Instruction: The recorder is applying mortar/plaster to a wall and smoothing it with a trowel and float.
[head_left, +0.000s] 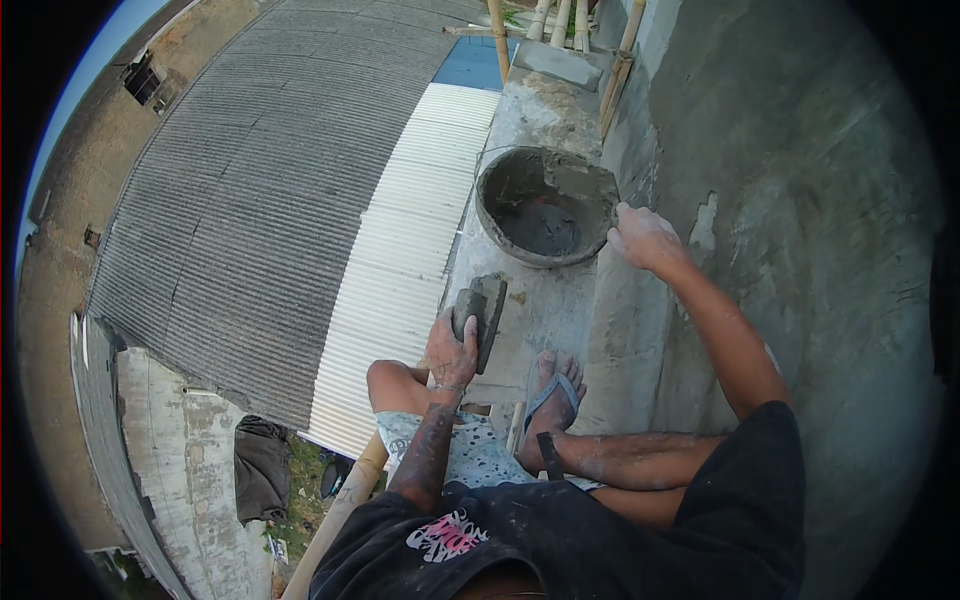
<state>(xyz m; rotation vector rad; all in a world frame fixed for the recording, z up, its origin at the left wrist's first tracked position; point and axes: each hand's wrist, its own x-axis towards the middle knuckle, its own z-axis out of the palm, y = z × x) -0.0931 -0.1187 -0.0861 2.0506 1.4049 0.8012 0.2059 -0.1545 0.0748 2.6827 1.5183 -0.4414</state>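
Note:
My left hand [450,350] holds a mortar-caked grey plastering float [485,318] above the narrow concrete ledge, left of my sandalled foot [555,395]. My right hand [645,240] has its fingers closed at the right rim of a round bucket [550,252], gripping it. The bucket sits on the ledge, coated with grey mortar, with wet mortar [545,225] in its bottom and a lumpy mortar-covered piece against its upper right inside; I cannot make out whether that is a tool.
A rough plastered wall [790,230] rises along my right. Left of the ledge is a drop to corrugated grey [230,220] and white [390,260] roofs. Bamboo poles [355,480] run beside me and stand [620,65] at the ledge's far end, near a grey slab [555,65].

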